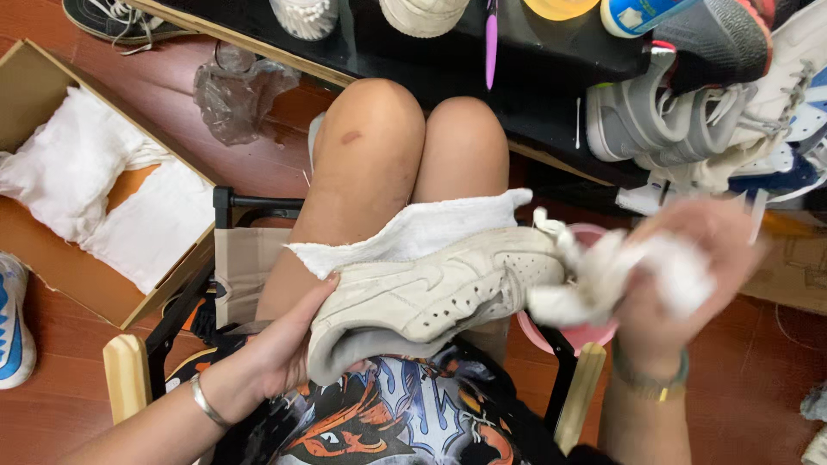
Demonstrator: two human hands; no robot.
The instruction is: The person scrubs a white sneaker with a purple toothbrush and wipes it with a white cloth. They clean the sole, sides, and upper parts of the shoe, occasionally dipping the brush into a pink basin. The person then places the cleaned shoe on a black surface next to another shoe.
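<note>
Reddish wood-plank floor (172,95) is showing at left, glossy. An open cardboard shoe box (34,86) is sitting on it, holding crumpled white tissue paper (95,189). A dark table (413,60) is carrying a pile of grey and white sneakers (680,129). An off-white leather sneaker (431,293), perforated at the toe and scuffed, is lying sideways across the person's lap on a white towel (413,228), toe pointing right. The left hand (284,340) is gripping the heel end, fingers curled under and thumb over the collar. The right hand (689,258), motion-blurred, is closing loosely around a soft wadded white cloth (603,275) touching the toe. A pink basin (577,331) is peeking out beneath.
</note>
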